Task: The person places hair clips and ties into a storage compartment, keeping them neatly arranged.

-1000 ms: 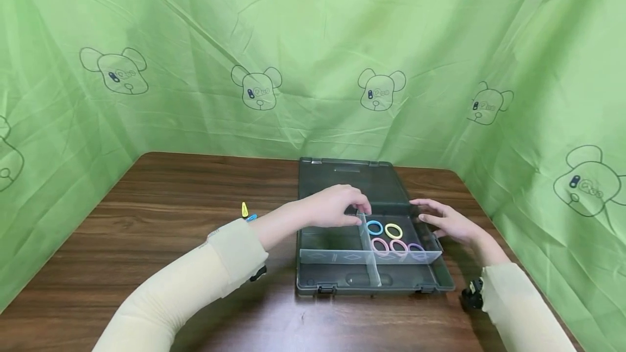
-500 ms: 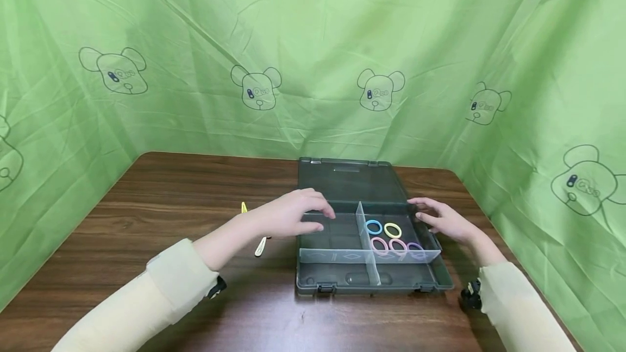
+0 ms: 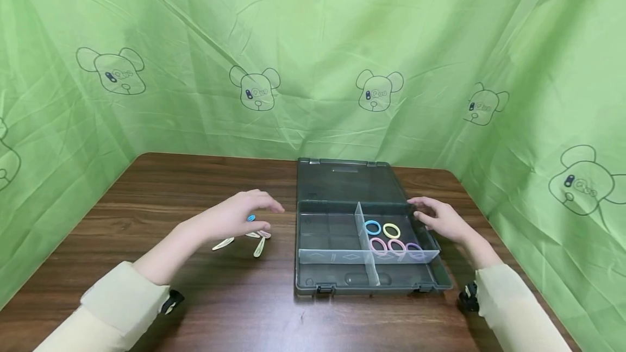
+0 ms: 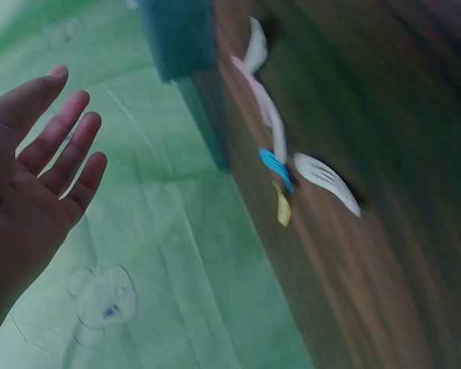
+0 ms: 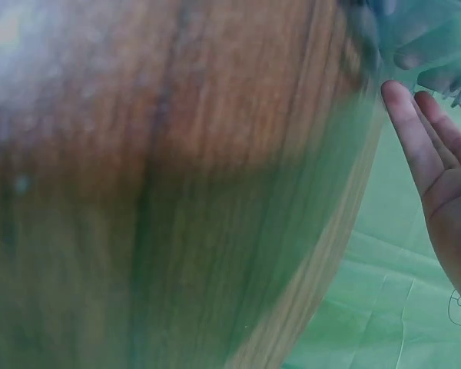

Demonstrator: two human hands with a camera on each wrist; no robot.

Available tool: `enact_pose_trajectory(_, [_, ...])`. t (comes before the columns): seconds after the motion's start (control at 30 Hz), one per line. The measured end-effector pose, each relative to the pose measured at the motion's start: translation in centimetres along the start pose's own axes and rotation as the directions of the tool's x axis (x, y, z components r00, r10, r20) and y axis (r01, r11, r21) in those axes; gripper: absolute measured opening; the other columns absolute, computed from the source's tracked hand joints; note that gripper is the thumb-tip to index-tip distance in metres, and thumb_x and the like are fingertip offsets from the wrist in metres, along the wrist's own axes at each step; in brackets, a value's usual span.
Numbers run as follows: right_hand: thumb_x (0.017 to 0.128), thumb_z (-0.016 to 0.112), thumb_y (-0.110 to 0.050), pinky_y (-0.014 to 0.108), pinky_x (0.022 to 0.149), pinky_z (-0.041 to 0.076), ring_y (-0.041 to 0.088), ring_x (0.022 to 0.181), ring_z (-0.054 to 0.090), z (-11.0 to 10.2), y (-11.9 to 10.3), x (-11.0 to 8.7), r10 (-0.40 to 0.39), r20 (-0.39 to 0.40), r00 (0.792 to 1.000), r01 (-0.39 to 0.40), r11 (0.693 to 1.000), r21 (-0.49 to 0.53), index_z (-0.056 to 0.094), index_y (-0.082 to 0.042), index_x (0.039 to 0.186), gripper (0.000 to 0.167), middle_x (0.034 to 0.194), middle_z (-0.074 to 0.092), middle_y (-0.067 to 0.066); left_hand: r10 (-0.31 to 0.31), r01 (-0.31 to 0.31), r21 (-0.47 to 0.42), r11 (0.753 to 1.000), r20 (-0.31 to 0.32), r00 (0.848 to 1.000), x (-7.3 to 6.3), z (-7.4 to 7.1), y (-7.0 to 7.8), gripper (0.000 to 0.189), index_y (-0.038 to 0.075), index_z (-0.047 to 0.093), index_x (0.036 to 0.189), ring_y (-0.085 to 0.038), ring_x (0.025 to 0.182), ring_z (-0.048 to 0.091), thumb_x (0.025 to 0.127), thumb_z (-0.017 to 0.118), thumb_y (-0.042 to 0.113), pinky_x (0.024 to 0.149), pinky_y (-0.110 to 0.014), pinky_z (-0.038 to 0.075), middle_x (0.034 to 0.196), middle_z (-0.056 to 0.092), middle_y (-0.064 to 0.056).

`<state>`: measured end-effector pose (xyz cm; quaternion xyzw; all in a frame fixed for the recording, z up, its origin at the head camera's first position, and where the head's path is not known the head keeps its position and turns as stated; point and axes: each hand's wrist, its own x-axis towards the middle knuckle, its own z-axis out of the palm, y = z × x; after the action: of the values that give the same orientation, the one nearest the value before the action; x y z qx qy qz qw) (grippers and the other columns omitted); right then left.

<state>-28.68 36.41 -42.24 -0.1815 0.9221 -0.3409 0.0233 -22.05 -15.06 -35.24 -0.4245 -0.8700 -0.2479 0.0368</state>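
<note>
My left hand [image 3: 235,217] hovers above a small group of snap hair clips on the table, its fingers relaxed and holding nothing. Partly under it in the head view are a blue clip [image 3: 251,218], a pink clip [image 3: 264,234] and pale clips, one pale clip [image 3: 259,247] lying nearest the box. A yellow clip [image 4: 283,207] also shows in the left wrist view. My right hand [image 3: 447,225] rests at the right side of a dark, see-through compartment box [image 3: 342,290], fingers loosely bent. Several ring-shaped hair ties, including a yellow one [image 3: 391,231], lie in its back right compartment.
The box's lid [image 3: 349,181] lies folded back behind it. Clear dividers [image 3: 337,256] split the box into compartments. A green curtain [image 3: 313,58] with bear-head outlines surrounds the wooden table [image 3: 195,308] at the back and sides.
My left hand has moved left from the box's middle divider, out of the box and over the hair clips. My right hand has stayed at the box's right side.
</note>
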Motion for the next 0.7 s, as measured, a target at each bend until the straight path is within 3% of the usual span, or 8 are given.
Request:
enact_pose_trajectory(0.2, [0.094, 0.057, -0.017, 0.028, 0.061, 0.054, 0.020, 0.091, 0.065, 0.0, -0.3, -0.2, 0.011, -0.009, 1.000, -0.011, 1.000, -0.007, 0.053, -0.010, 0.129, 0.036, 0.117, 0.061, 0.019, -0.075, 0.076, 0.016, 0.997, -0.020, 0.997, -2.3, 0.0, -2.0, 0.034, 0.018, 0.063, 0.116, -0.011, 0.097, 0.057, 0.083, 0.070, 0.013, 0.085, -0.033, 0.047, 0.107, 0.062, 0.010])
enact_pose_trajectory(0.37, [0.094, 0.058, -0.017, 0.028, 0.060, 0.054, 0.019, 0.089, 0.065, 0.0, -0.5, -0.2, 0.023, -0.023, 0.999, -0.022, 1.000, 0.018, 0.053, -0.011, 0.128, 0.035, 0.116, 0.061, 0.020, -0.100, 0.101, 0.016, 0.995, -0.039, 0.994, -3.8, -0.1, -3.6, 0.033, 0.019, 0.063, 0.113, -0.012, 0.097, 0.059, 0.082, 0.071, 0.010, 0.085, -0.036, 0.048, 0.103, 0.062, 0.013])
enact_pose_trajectory(0.57, [0.093, 0.058, -0.015, 0.029, 0.061, 0.054, 0.011, 0.089, 0.063, 0.2, -0.3, -0.4, 0.039, -0.018, 0.999, -0.038, 0.997, 0.062, 0.050, -0.009, 0.131, 0.039, 0.119, 0.058, 0.021, -0.123, 0.123, -0.014, 0.992, -0.056, 0.991, -5.4, 0.2, -5.6, 0.032, 0.015, 0.064, 0.108, -0.016, 0.091, 0.064, 0.079, 0.073, 0.005, 0.081, -0.038, 0.051, 0.101, 0.066, 0.003])
enact_pose_trajectory(0.7, [0.093, 0.058, -0.014, 0.029, 0.059, 0.053, 0.006, 0.086, 0.061, 0.3, -0.1, -0.7, 0.044, -0.024, 0.999, -0.042, 0.996, 0.080, 0.050, -0.009, 0.132, 0.040, 0.119, 0.058, 0.020, -0.146, 0.146, -0.006, 0.989, -0.035, 0.989, -6.1, 0.7, -6.7, 0.031, 0.010, 0.064, 0.106, -0.016, 0.089, 0.063, 0.078, 0.074, 0.006, 0.080, -0.037, 0.051, 0.098, 0.067, -0.001])
